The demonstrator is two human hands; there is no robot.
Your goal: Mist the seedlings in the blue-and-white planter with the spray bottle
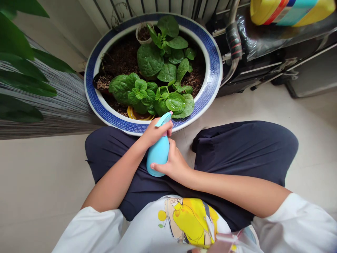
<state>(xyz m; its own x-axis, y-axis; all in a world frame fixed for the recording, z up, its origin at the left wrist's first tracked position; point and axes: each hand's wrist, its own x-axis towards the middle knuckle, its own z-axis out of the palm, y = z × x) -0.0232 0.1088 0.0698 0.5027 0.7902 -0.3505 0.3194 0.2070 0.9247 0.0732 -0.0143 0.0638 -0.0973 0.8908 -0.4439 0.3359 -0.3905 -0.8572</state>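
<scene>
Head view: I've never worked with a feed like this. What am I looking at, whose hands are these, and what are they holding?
There is no machine here. The single picture comes from a camera worn on a person's head, looking forward and down, so you see their own arms, white shirt and dark trousers. The left hand wraps the top of a light blue spray bottle, near its nozzle. The right hand grips the bottle's body from the side and below. The nozzle points toward a large blue-rimmed planter on the pale floor, filled with soil and leafy green plants. A few small pots sit inside it. Dark furniture stands at the upper right.
</scene>
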